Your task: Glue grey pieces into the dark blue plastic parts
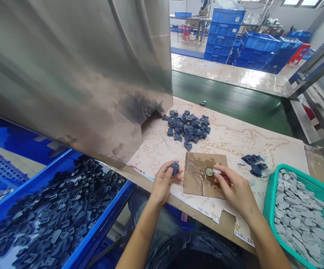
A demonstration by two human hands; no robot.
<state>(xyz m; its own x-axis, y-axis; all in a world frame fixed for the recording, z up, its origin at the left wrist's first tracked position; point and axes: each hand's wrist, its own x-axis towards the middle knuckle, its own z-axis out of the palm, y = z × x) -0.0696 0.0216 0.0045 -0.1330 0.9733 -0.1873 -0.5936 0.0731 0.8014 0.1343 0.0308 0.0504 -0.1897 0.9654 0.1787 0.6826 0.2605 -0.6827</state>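
Pinching a dark piece [174,168] in the left hand [163,181], lower centre; pinching a pale piece [217,171] with the right hand [233,183], beside a small round container [209,172] on wet cardboard [192,185]. Hemmed in by a metal panel [80,63] at upper left, a blue tray [100,220] of dark parts at lower left, and a green basket [268,198] of pale parts at lower right. Set on a desk [321,172] under a map-printed sheet [262,138], near a dark heap [190,127]. Backed at upper right by a green belt [234,101] and stacked blue crates [220,39].

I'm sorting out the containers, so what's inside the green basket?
The green basket holds a heap of light grey pieces; whatever lies beneath the top ones is covered.
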